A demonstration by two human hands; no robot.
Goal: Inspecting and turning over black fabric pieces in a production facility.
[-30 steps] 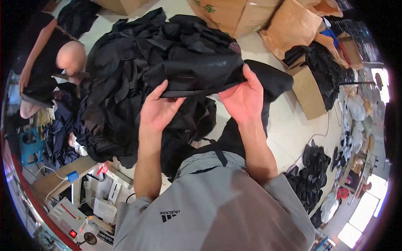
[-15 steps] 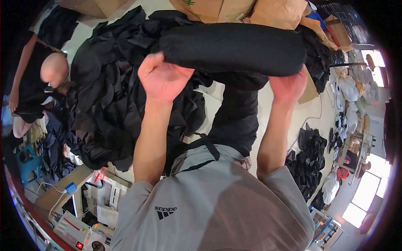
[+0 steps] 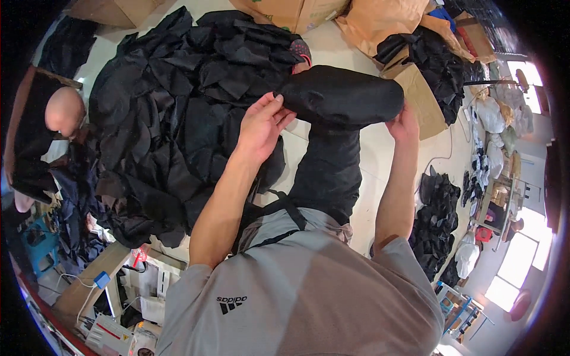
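Between my two hands a smooth black fabric piece (image 3: 347, 95) with a rounded right end is held out in front of me, above my legs. My left hand (image 3: 261, 127) pinches its left end between thumb and fingers. At the lower right corner, the fingers of my right hand (image 3: 405, 123) are closed on its edge and partly hidden behind it. A large heap of black fabric pieces (image 3: 184, 118) spreads over the floor to the left, right up to the held piece.
Cardboard boxes (image 3: 297, 13) and a brown paper bag (image 3: 380, 24) stand at the far side. Another black fabric pile (image 3: 436, 219) lies on the right. A person (image 3: 64, 113) sits at the far left, above a blue stool (image 3: 40, 243). A wooden-topped bench (image 3: 89, 267) is at lower left.
Both hands have come lower and closer together with the black fabric piece, which now spans less width. My left hand has turned from an opened palm to a pinch on its end.
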